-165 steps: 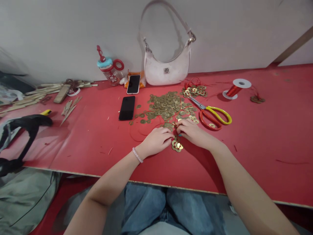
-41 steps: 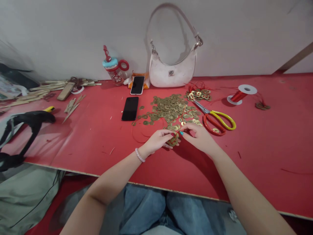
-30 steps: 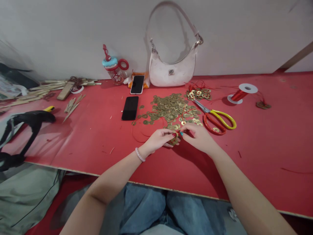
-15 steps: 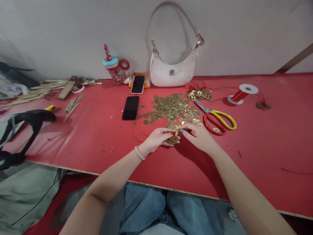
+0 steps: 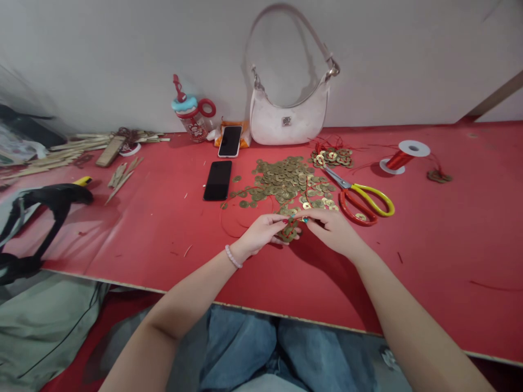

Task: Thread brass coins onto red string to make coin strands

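Observation:
My left hand (image 5: 261, 234) and my right hand (image 5: 333, 228) meet over the red table (image 5: 134, 228), pinching a small cluster of brass coins (image 5: 288, 234) tied with red string. The fingertips of both hands touch the cluster from either side. Just beyond lies a loose pile of brass coins (image 5: 281, 182) with red string (image 5: 235, 218) looping out to the left. A smaller strung coin bunch (image 5: 332, 157) sits farther back.
Red-and-yellow scissors (image 5: 362, 198) lie right of the pile, a spool of red string (image 5: 402, 157) beyond them. Two phones (image 5: 218, 179) (image 5: 229, 141), a bottle (image 5: 190, 114) and a white handbag (image 5: 288, 117) stand along the wall. Bamboo strips (image 5: 73, 152) and a black bag (image 5: 44, 207) lie left.
The coin cluster has been lifted slightly off the table and held between both hands; over the last second the fingers only shift a little on it.

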